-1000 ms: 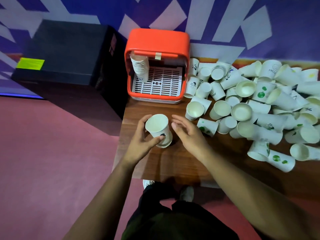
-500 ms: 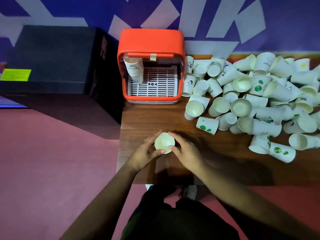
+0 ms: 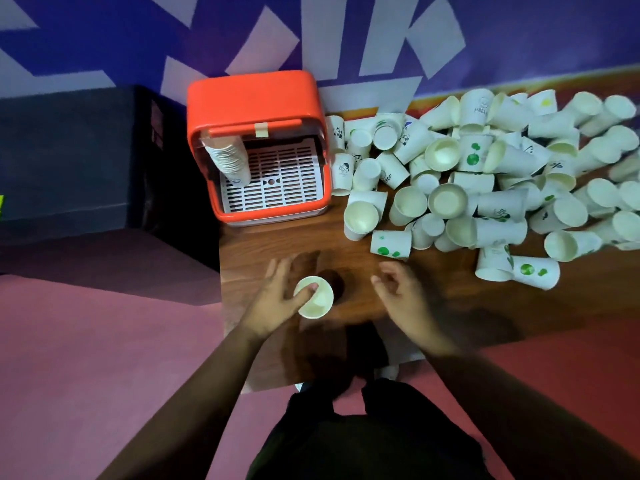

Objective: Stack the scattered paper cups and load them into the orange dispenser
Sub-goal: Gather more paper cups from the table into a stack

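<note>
Orange dispenser [image 3: 254, 98] is seated at the far left corner of the wooden table [image 3: 450, 299], front open. One nested stack of cups [image 3: 229, 160] is held in its left side, hanging down toward the white slotted tray [image 3: 277, 183] at the bottom; the rest of the tray is bare. How many cups are in that stack cannot be counted.

A single paper cup [image 3: 314, 297] is gripped by the left hand [image 3: 277, 299] near the table's near-left edge, mouth up toward the camera. Thumb tip is hooked over the rim into the cup, the other fingers are spread and extended on the far side. Cup interior looks empty. Whether it is one cup or several nested cannot be told from above.

The right hand [image 3: 401, 299] is held just to the right of the cup, apart from it, fingers loosely curled and half open, nothing held.

Loose cup pile [image 3: 485, 174] is spread over the far and right part of the table, starting right beside the dispenser. Most are lying on their sides, several with mouths facing the camera, all visibly empty. A few carry green dot prints, others small dark prints.

A dark box [image 3: 69, 150] is located left of the dispenser, off the table.
</note>
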Demonstrator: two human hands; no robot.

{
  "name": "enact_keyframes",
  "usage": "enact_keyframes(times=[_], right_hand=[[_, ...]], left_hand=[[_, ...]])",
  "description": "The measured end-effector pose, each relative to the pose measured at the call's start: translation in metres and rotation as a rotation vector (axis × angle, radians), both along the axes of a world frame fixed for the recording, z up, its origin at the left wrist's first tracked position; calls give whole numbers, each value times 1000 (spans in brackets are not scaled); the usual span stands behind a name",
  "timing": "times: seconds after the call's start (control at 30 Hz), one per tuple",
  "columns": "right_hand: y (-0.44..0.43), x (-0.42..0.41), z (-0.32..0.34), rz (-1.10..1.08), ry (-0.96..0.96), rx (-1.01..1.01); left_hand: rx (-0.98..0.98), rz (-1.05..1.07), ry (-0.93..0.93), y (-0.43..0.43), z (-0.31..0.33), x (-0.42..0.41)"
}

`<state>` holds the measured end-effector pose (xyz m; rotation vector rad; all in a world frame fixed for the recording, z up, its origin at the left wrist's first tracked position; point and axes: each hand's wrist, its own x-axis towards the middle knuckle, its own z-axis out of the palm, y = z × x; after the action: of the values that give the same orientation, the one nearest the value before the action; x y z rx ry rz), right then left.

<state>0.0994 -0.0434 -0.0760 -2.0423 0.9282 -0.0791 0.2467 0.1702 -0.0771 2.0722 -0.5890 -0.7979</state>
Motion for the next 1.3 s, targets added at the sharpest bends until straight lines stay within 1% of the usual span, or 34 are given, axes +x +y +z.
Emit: enact_keyframes(times=[0.1, 0.17, 0.23, 0.33, 0.47, 0.6, 0.7, 0.83, 0.97, 1.03, 1.17, 1.23, 1.3], right_hand=[[-38, -2, -2, -131, 37, -79], [-59, 1, -3, -166, 113, -60], [-72, 4, -6, -169, 166, -29], [-83, 11, -18, -162, 215, 47], [-92, 19, -40, -174, 218, 110], [-102, 27, -46, -130, 185, 95], [-111, 29, -48, -80, 177, 81], [-117, 32, -49, -38, 163, 87], [-116, 27, -36, -19, 70, 115], [-113, 25, -22, 4, 11, 91], [-99, 29, 17, 62, -176, -33], [-85, 35, 43, 151, -223, 3], [-69, 42, 69, 272, -203, 58]], left_hand=[[-14, -2, -49, -40, 14, 14], [-18, 5, -81, -71, 20, 20], [10, -7, -89, -100, 22, 23], [109, -36, -102, -139, 14, 28], [192, -7, -137, -176, 0, 34], [256, -63, -194, -190, -15, 38], [262, -63, -230, -192, -19, 36], [245, -10, -214, -188, -17, 37], [187, 44, -251, -171, 3, 37], [155, 61, -300, -155, 16, 38], [110, 123, -377, -114, 36, 37], [93, 176, -420, -93, 44, 35], [77, 234, -420, -71, 51, 32]])
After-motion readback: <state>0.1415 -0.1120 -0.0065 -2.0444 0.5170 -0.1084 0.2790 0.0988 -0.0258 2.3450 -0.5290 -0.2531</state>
